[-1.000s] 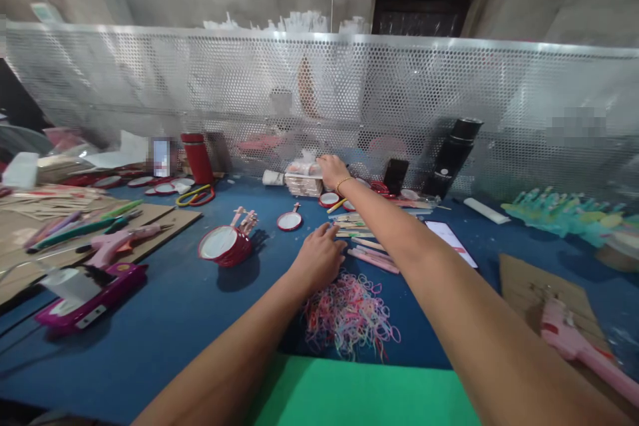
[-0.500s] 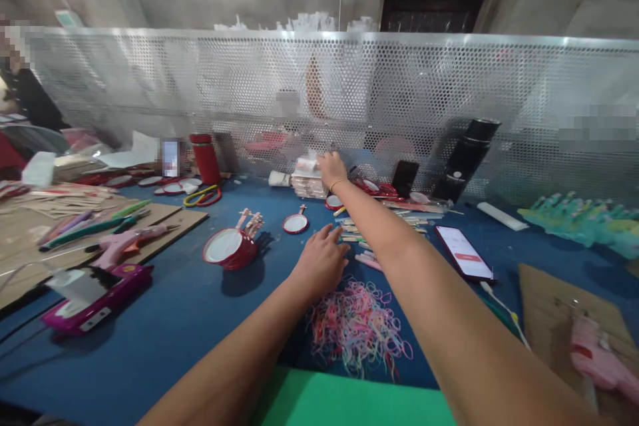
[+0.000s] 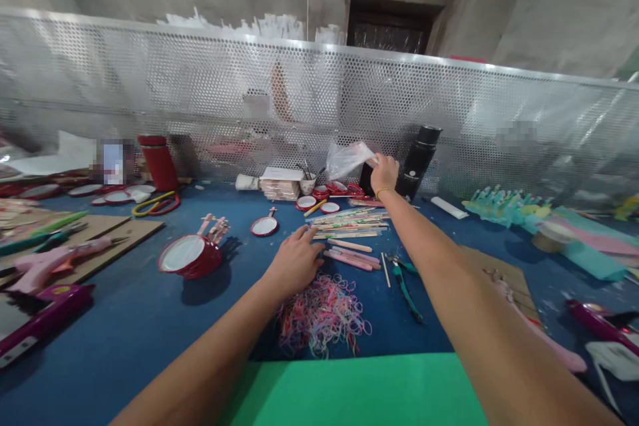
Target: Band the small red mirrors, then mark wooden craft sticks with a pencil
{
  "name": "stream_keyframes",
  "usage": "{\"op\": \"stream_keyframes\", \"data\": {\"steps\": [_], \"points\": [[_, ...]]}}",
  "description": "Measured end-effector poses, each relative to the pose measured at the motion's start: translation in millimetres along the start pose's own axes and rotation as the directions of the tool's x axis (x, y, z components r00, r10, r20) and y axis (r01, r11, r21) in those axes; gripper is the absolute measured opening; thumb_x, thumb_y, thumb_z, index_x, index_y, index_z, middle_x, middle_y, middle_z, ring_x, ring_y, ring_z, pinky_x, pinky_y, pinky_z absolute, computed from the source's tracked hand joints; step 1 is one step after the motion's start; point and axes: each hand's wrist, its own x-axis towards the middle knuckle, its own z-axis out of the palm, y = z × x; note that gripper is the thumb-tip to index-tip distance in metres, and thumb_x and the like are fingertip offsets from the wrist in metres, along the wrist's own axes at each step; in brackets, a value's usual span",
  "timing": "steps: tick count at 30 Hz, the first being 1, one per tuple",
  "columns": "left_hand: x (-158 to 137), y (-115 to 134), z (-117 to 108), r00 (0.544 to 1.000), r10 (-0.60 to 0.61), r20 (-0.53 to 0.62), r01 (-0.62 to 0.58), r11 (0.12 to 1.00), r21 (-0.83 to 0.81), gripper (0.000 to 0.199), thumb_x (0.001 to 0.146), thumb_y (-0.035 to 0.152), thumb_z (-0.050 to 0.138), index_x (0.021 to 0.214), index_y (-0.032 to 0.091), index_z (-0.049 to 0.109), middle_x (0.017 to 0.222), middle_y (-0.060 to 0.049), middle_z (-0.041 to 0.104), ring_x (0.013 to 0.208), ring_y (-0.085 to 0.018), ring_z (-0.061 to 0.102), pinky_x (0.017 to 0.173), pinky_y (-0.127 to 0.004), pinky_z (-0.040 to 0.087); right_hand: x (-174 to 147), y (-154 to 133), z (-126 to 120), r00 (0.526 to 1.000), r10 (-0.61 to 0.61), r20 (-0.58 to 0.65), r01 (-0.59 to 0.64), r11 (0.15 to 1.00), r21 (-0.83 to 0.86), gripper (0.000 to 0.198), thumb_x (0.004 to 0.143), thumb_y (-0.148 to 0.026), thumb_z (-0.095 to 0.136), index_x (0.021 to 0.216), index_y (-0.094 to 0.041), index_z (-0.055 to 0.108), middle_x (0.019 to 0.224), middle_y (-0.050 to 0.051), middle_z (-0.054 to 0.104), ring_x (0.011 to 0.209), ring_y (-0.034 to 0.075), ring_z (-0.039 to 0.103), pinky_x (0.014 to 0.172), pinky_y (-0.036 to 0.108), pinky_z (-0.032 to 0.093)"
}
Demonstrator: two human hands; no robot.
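My right hand (image 3: 385, 174), a thin bracelet at its wrist, pinches a clear plastic bag (image 3: 345, 158) and holds it up in front of the perforated metal screen. What the bag contains, if anything, I cannot make out. My left hand (image 3: 295, 262) lies palm down on the blue table, fingers apart, holding nothing. Just below it sits a heap of small colourful rubber bands (image 3: 322, 313). Beyond its fingertips are several thin sticks (image 3: 352, 221), with pink pens (image 3: 352, 259) nearby. A small round red-rimmed piece with a pegged neck (image 3: 264, 225) lies further left.
On the left stand a stack of red-rimmed round pieces (image 3: 192, 258), a red bottle (image 3: 158, 165) and a purple power strip (image 3: 47, 319). Teal pliers (image 3: 407, 289) lie under my right forearm. A black bottle (image 3: 420, 160) leans at the screen (image 3: 214, 80). A green sheet (image 3: 354, 393) lies in front.
My right hand has moved right from the small stack at the back and now holds up the plastic bag. My left hand stays on the table. The view has turned right.
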Motion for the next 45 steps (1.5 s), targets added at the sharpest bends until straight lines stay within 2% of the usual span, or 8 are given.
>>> {"op": "stream_keyframes", "data": {"steps": [2,10,17,26,31,37,41,45], "points": [[0,1,0,1.000,0.012,0.002,-0.012,1.000,-0.004,0.028,0.086,0.027,0.062,0.111,0.025,0.072,0.145,-0.012,0.052,0.138,-0.034,0.043,0.108,-0.052,0.042,0,8,3,1.000,0.018,0.014,-0.017,0.999,-0.029,0.047,0.098,-0.019,0.026,0.132,-0.014,0.059,0.120,0.018,0.060,0.110,0.029,0.050,0.097,0.041,0.037],[-4,-2,-1,0.998,0.024,0.056,-0.025,0.999,0.019,0.030,0.086,0.029,0.063,0.114,0.022,0.071,0.144,-0.013,0.053,0.139,-0.034,0.042,0.110,-0.051,0.041,-2,-12,41,0.964,-0.160,0.210,0.182,0.979,-0.089,0.043,0.099,-0.017,0.031,0.125,-0.022,0.065,0.115,0.013,0.061,0.113,0.026,0.048,0.093,0.035,0.041],[-3,0,-1,0.996,0.015,0.086,-0.014,1.000,-0.007,0.031,0.085,0.030,0.066,0.115,0.022,0.071,0.145,-0.012,0.051,0.140,-0.034,0.040,0.112,-0.050,0.039,-8,-4,60,0.963,-0.159,0.216,0.178,0.981,-0.075,0.047,0.097,-0.013,0.028,0.124,-0.021,0.066,0.120,0.014,0.059,0.113,0.028,0.046,0.092,0.035,0.041],[0,2,-3,0.997,-0.018,0.070,0.016,1.000,0.024,0.040,0.091,0.034,0.057,0.129,0.023,0.062,0.149,-0.011,0.049,0.141,-0.032,0.039,0.112,-0.049,0.038,2,43,12,0.999,-0.028,0.025,0.029,0.999,-0.029,0.034,0.095,-0.018,0.040,0.120,-0.016,0.063,0.116,0.015,0.062,0.110,0.028,0.052,0.098,0.040,0.037],[2,1,-4,0.997,-0.045,0.064,0.043,0.999,0.030,0.045,0.092,0.036,0.056,0.134,0.021,0.059,0.153,-0.013,0.045,0.143,-0.033,0.038,0.115,-0.049,0.035,1,47,-14,0.970,0.237,0.049,-0.231,0.968,-0.104,0.041,0.102,-0.035,0.031,0.121,-0.006,0.053,0.112,0.023,0.064,0.101,0.030,0.063,0.086,0.038,0.047],[2,-1,-5,0.995,-0.042,0.086,0.038,0.999,0.037,0.040,0.091,0.035,0.058,0.128,0.022,0.064,0.154,-0.013,0.044,0.143,-0.035,0.037,0.113,-0.051,0.038,-21,45,-7,0.927,0.301,0.222,-0.262,0.946,-0.188,0.049,0.096,-0.025,0.046,0.139,-0.005,0.034,0.107,0.019,0.070,0.099,0.028,0.069,0.083,0.035,0.052],[1,0,-6,0.996,-0.020,0.083,0.017,0.999,0.036,0.037,0.090,0.035,0.059,0.124,0.023,0.067,0.154,-0.012,0.044,0.143,-0.035,0.037,0.113,-0.050,0.038,-19,42,7,0.883,0.326,0.337,-0.257,0.938,-0.234,0.048,0.088,-0.023,0.060,0.132,-0.008,0.049,0.106,0.019,0.071,0.099,0.029,0.070,0.082,0.035,0.053],[-1,-2,-5,0.995,-0.019,0.095,0.015,0.999,0.042,0.035,0.089,0.035,0.060,0.121,0.023,0.068,0.152,-0.012,0.045,0.142,-0.035,0.038,0.113,-0.050,0.038,0,33,22,0.855,0.340,0.392,-0.234,0.927,-0.293,0.035,0.093,-0.017,0.049,0.121,-0.003,0.062,0.110,0.027,0.069,0.108,0.031,0.068,0.086,0.038,0.052]]}}
